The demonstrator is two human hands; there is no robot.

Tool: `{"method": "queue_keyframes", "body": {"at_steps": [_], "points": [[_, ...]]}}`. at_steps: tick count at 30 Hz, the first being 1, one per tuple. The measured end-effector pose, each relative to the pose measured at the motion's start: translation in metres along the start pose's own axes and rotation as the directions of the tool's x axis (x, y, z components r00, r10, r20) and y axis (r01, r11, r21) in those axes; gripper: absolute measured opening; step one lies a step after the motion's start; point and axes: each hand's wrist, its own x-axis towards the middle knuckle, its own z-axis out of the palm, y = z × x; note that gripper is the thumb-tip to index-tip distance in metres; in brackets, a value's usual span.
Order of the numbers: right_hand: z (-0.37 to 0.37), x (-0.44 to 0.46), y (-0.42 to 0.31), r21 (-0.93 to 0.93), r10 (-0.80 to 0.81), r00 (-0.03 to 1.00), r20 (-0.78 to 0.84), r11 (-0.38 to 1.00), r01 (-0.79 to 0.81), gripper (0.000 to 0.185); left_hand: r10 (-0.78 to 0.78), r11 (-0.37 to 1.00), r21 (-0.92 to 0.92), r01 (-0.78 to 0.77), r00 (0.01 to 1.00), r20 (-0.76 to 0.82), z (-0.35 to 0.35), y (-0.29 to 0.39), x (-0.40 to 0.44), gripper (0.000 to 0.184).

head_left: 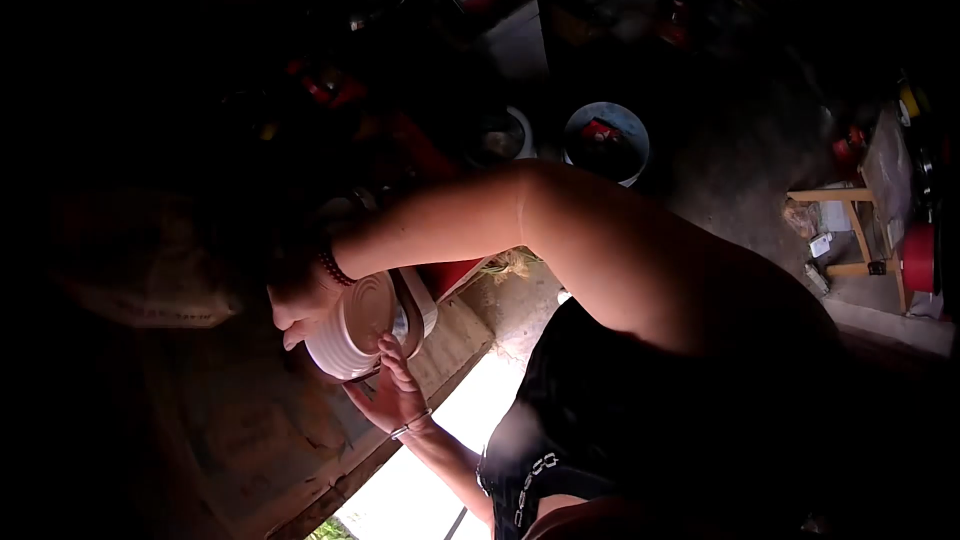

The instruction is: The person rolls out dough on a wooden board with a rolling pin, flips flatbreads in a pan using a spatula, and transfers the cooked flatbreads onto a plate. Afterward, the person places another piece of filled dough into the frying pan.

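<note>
A pale, round vessel with a ribbed side (345,345) is tilted between my two hands; its exact kind is hard to make out. My right hand (300,305), with a dark beaded bracelet at its wrist, curls over the far side, its fingers partly lost in shadow. From below, my left hand (392,395), which wears a light bangle, holds the near edge with fingers and thumb. Just behind the vessel stands another pale container with a rounded edge (420,305), partly hidden by it. Both are over a worn, brownish tabletop (455,340).
A printed bag or packet (160,300) lies in shadow at the left. Beyond my right arm are a bucket (640,145) with dark and red contents and another round container (522,130). A wooden stool or frame (858,225) stands at the right. Much of the room is dark.
</note>
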Motion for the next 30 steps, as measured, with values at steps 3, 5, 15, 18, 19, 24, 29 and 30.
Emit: {"method": "queue_keyframes", "body": {"at_steps": [3,5,15,18,19,24,29,30], "points": [[-0.012,0.001,-0.009,0.021,0.049,0.998,-0.025,0.999,-0.049,0.046,-0.075,0.995,0.065,0.075,0.997,-0.008,-0.008,0.007,0.001,0.089],[-0.005,0.002,-0.004,0.029,0.074,0.996,-0.047,0.997,-0.073,0.044,-0.143,0.987,0.072,0.143,0.990,-0.007,-0.013,0.015,0.004,0.089],[-0.019,-0.083,-0.100,-0.304,-0.310,0.911,-0.272,0.926,0.224,0.042,-0.130,0.938,0.319,0.133,0.991,-0.030,-0.050,0.030,-0.006,0.057],[-0.023,-0.123,-0.120,-0.297,-0.215,0.943,-0.255,0.945,0.135,0.043,0.106,0.838,0.545,-0.013,0.985,-0.139,-0.061,0.018,-0.013,0.058],[-0.024,-0.138,-0.125,-0.293,-0.168,0.947,-0.275,0.952,0.084,0.043,0.129,0.834,0.552,-0.001,0.973,-0.192,-0.057,0.007,-0.013,0.061],[-0.043,-0.220,-0.159,-0.236,0.160,0.887,-0.433,0.930,-0.282,0.025,0.203,0.601,0.798,0.042,0.958,-0.203,-0.072,-0.032,-0.006,0.064],[-0.079,-0.321,-0.215,-0.203,0.512,0.683,-0.521,0.703,-0.682,0.031,0.069,0.534,0.840,0.097,0.985,-0.157,-0.105,-0.093,0.027,0.069],[-0.085,-0.343,-0.227,-0.184,0.563,0.613,-0.554,0.636,-0.749,0.033,0.015,0.559,0.811,0.174,0.975,-0.220,-0.109,-0.112,0.035,0.071]]}}
